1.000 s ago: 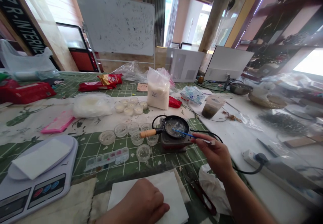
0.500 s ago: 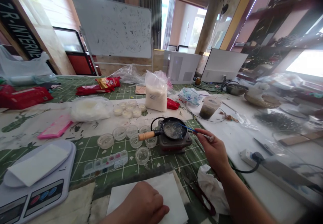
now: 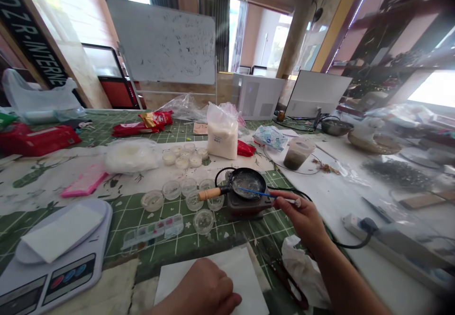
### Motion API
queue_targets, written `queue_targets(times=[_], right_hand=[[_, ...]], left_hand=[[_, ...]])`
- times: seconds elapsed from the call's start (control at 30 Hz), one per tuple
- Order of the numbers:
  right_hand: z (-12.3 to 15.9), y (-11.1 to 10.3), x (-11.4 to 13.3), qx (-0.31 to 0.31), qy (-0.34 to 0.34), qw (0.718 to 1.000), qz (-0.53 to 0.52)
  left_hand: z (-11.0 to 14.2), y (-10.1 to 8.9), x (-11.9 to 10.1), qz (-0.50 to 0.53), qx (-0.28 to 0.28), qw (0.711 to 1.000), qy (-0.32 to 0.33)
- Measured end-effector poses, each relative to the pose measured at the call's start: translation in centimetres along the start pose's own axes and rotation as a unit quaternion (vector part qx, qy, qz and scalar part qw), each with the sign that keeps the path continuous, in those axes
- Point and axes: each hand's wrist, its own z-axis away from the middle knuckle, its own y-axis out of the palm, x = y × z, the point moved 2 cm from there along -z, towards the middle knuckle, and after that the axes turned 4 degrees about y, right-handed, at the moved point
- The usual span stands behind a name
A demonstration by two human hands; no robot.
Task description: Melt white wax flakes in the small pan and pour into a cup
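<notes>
My R hand (image 3: 302,218), right of mid frame, has a thin blue stick (image 3: 254,192) pinched btwn thumb & fingers. The stick is long & skinny & lies mostly side to side, w/ its R end a bit lower. Its far tip is over at the L part of the pan (image 3: 262,181); can't tell if it touches the bottom. The pan sits just R of mid frame, on the small stove (image 3: 245,208), up & left of my R hand. So the R hand is the near one, w/ the stick reaching across the gap. The pan's wood handle (image 3: 209,193) pokes out to the L side, away from my R hand, w/ clear cups (image 3: 204,221) close by it & below. There's wet, see-thru stuff (image 3: 247,180) in the pan. My L hand (image 3: 204,286) is at bottom mid frame, shut w/ fingers curled in, resting on white paper (image 3: 243,267). I see nothing in it. It's lower & left of the pan, well apart from it, & not on the handle. Scissors (image 3: 299,297) & a tissue (image 3: 302,267) are below my R hand, lower right.
</notes>
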Motion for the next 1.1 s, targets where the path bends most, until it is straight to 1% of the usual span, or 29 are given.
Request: queue_targets(times=[0.07, 0.1, 0.13, 0.17, 0.27, 0.3, 0.33, 0.37, 0.43, 0.47, 0.5, 0.53, 0.6, 0.63, 0.67, 0.77, 0.8, 0.83, 0.9, 0.93, 0.97, 1.0, 1.1], right_hand=[[0.0, -0.2, 0.0, -0.065, -0.003, 0.998, -0.017], [0.0, -0.3, 0.0, -0.088, -0.003, 0.996, -0.024], [0.0, -0.2, 0.0, -0.089, -0.002, 0.996, -0.03], [0.1, 0.1, 0.1, -0.068, 0.0, 0.997, -0.034], [0.4, 0.8, 0.3, 0.05, 0.005, 0.998, -0.036], [0.5, 0.8, 0.5, 0.065, 0.006, 0.997, -0.037], [0.4, 0.6, 0.6, 0.055, 0.007, 0.998, -0.038], [0.3, 0.3, 0.6, 0.023, 0.008, 0.999, -0.036], [0.1, -0.3, 0.7, -0.071, 0.008, 0.997, -0.028], [0.1, -0.5, 0.6, -0.103, 0.005, 0.995, -0.016], [0.1, -0.5, 0.6, -0.114, -0.001, 0.993, -0.002], [0.1, -0.4, 0.5, -0.1, -0.013, 0.995, 0.013], [0.4, 0.2, 0.4, -0.034, -0.041, 0.998, 0.041], [0.5, 0.3, 0.3, -0.015, -0.05, 0.997, 0.051], [0.5, 0.3, 0.2, -0.022, -0.054, 0.997, 0.059], [0.5, -0.2, 0.2, -0.124, -0.047, 0.988, 0.081], [0.5, -0.2, 0.3, -0.134, -0.052, 0.986, 0.088], [0.5, -0.1, 0.4, -0.115, -0.064, 0.987, 0.094], [0.4, 0.3, 0.8, -0.038, -0.094, 0.991, 0.092], [0.4, 0.5, 0.9, -0.014, -0.101, 0.991, 0.084], [0.4, 0.4, 0.9, -0.013, -0.096, 0.993, 0.072], [0.3, 0.3, 0.8, -0.034, -0.078, 0.995, 0.059], [0.0, -0.6, 0.3, -0.145, -0.009, 0.989, 0.012]], left_hand=[[0.1, 0.0, 0.0, -0.007, 0.004, 1.0, 0.002], [0.1, 0.0, 0.0, -0.009, 0.006, 1.0, 0.002], [0.1, 0.0, 0.0, -0.011, 0.008, 1.0, 0.002], [0.1, 0.0, 0.0, -0.011, 0.011, 1.0, 0.001], [0.0, -0.1, 0.0, -0.01, 0.018, 1.0, 0.001], [0.0, -0.1, 0.0, -0.01, 0.02, 1.0, 0.0], [0.0, -0.1, 0.0, -0.011, 0.024, 1.0, -0.001], [0.0, -0.1, 0.0, -0.012, 0.026, 1.0, -0.002], [-0.1, -0.1, -0.1, -0.015, 0.025, 1.0, -0.003], [-0.1, -0.1, -0.1, -0.016, 0.022, 1.0, -0.002], [-0.1, -0.1, -0.1, -0.016, 0.019, 1.0, -0.001], [-0.1, -0.1, -0.1, -0.016, 0.017, 1.0, -0.002], [-0.1, -0.1, 0.0, -0.014, 0.023, 1.0, -0.004], [-0.1, -0.1, 0.0, -0.013, 0.029, 0.999, -0.006], [-0.1, -0.1, 0.0, -0.013, 0.035, 0.999, -0.007], [-0.1, -0.1, -0.1, -0.014, 0.04, 0.999, -0.007], [-0.1, -0.1, -0.1, -0.013, 0.036, 0.999, -0.005], [-0.1, -0.1, -0.2, -0.01, 0.032, 0.999, -0.004], [0.0, -0.1, -0.2, -0.005, 0.025, 1.0, -0.003], [0.0, -0.1, -0.2, -0.004, 0.024, 1.0, -0.005], [0.0, -0.2, -0.2, -0.004, 0.022, 1.0, -0.005], [0.0, -0.2, -0.1, -0.004, 0.021, 1.0, -0.005], [-0.1, -0.3, 0.0, -0.005, 0.017, 1.0, 0.001]])
